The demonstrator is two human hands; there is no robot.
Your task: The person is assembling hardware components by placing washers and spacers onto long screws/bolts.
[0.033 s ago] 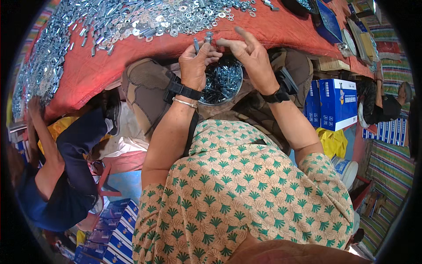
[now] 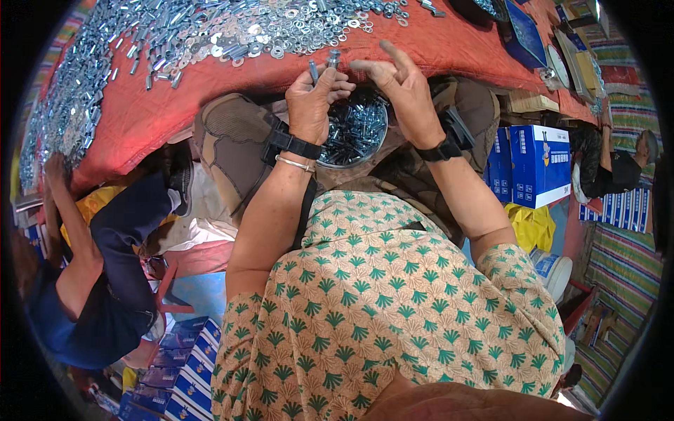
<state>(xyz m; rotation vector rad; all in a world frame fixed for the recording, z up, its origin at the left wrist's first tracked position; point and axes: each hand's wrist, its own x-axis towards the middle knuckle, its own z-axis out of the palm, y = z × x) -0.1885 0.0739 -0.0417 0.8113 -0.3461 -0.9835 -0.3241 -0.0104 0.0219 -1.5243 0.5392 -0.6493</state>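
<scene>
My left hand (image 2: pixel 312 100) is closed, with a shiny metal bolt (image 2: pixel 333 57) standing up between thumb and fingers. A small metal sleeve (image 2: pixel 313 68) also sticks up from the same hand. Just to the right, my right hand (image 2: pixel 404 88) has its index finger and thumb spread apart, and no part shows in it. Its fingertips are near the bolt but not on it. Between and below my hands, a round bowl (image 2: pixel 385 133) full of dark and silvery metal fasteners (image 2: pixel 354 126) sits in my lap, partly hidden by the left hand.
Loose washers (image 2: pixel 256 42) and metal sleeves (image 2: pixel 91 77) lie heaped over the red cloth (image 2: pixel 140 126) ahead. At the far right is a blue tray (image 2: pixel 523 38). Blue-and-white boxes (image 2: pixel 537 167) stand at right. A co-worker's arm (image 2: pixel 77 238) reaches to the heap at left.
My right hand has shifted slightly, its fingertips a little further from the bolt. The left hand stays in place with the bolt and sleeve.
</scene>
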